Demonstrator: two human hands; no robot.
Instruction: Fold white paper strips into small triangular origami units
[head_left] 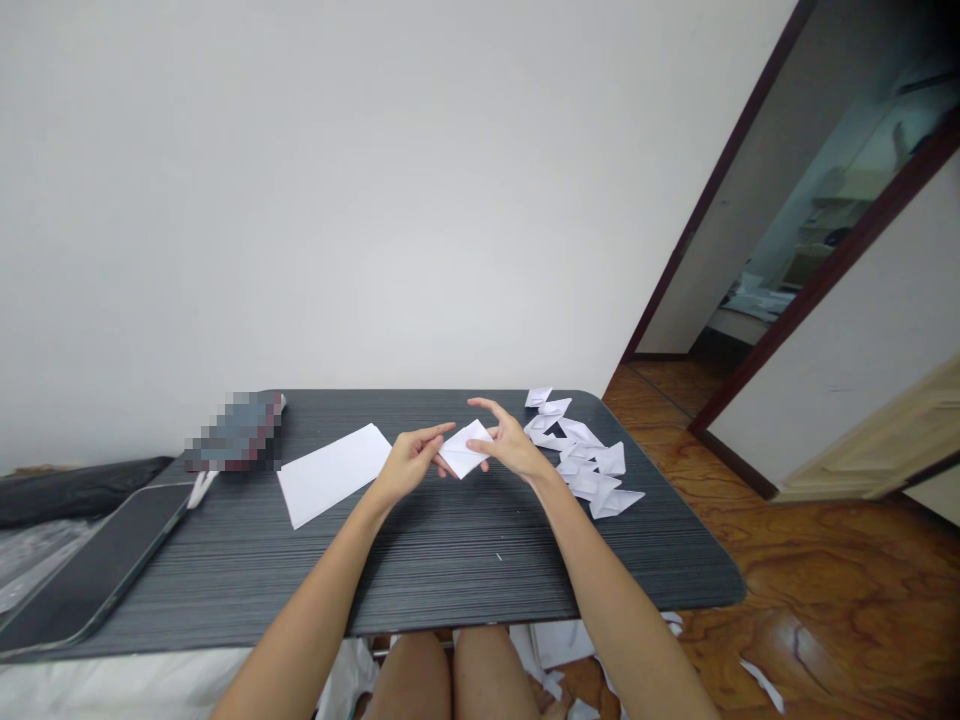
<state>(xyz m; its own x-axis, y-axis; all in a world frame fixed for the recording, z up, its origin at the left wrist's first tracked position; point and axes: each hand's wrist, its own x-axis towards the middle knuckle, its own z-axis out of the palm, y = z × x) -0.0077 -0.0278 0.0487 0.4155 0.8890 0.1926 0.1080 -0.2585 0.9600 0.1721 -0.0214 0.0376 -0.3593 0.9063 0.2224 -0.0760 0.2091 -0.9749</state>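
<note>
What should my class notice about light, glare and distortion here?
In the head view: soft light on the wall; a pale sheen on the wooden floor; the door frame leaning steeply, perhaps lens distortion or head tilt; faint creases on the folded paper; a blocky mosaic hiding an item at left.

1. Wall [450,200], beyond the back edge of the worktop [442,570]: bright, evenly lit.
2. Light: soft, diffuse; direction cannot be told.
3. Folded paper [466,450], over worktop's middle: near-white, creases faint.
4. Floor [795,640], off right edge: pale glare patch.
5. Doorway [817,230], beyond back right corner: dim, hazy, blackening outward.
6. Door frame [718,180]: steeply slanted, wide-angle distortion.
7. Object [238,432], back left corner: pixelated, detail lost.
</note>
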